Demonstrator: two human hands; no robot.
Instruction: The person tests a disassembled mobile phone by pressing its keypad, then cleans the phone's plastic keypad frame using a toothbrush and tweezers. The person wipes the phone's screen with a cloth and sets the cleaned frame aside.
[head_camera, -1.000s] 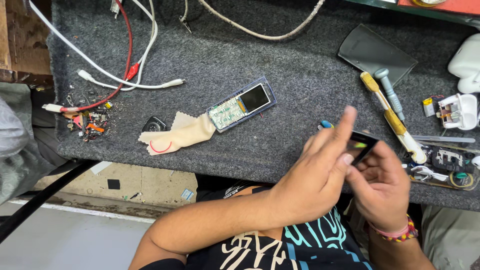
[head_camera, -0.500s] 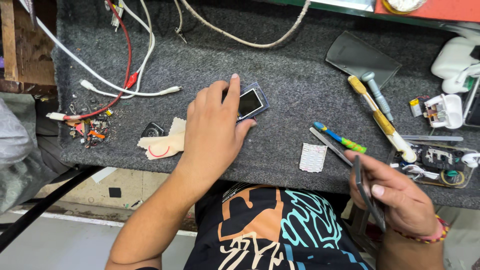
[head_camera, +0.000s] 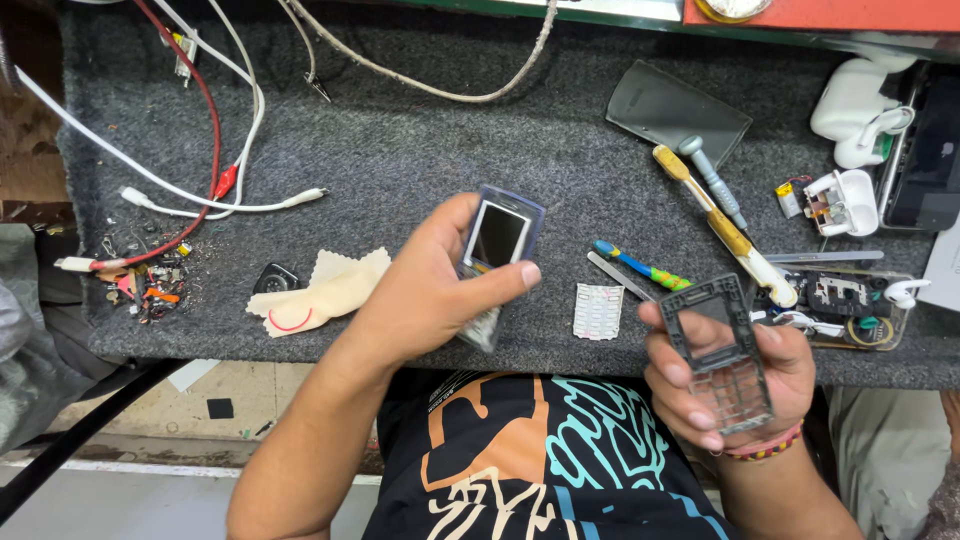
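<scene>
My left hand (head_camera: 430, 290) grips a small opened phone body (head_camera: 497, 240) with its screen facing up, lifted above the grey felt bench (head_camera: 420, 150). My right hand (head_camera: 725, 375) holds the phone's dark front cover frame (head_camera: 725, 350), with an empty screen window and keypad holes, near the bench's front edge. A white keypad mat (head_camera: 598, 311) lies on the felt between the two hands.
A cream cloth (head_camera: 320, 292) lies to the left beside small parts and scraps (head_camera: 150, 285). Red and white cables (head_camera: 215, 150) cross the left side. Screwdrivers and a brush (head_camera: 715, 205), a dark back cover (head_camera: 675, 110), white earbud cases (head_camera: 850, 110) and circuit parts (head_camera: 840, 295) crowd the right.
My left hand picked the phone body up off the felt and lifted it. My right hand turned the cover frame flat and raised it toward the bench.
</scene>
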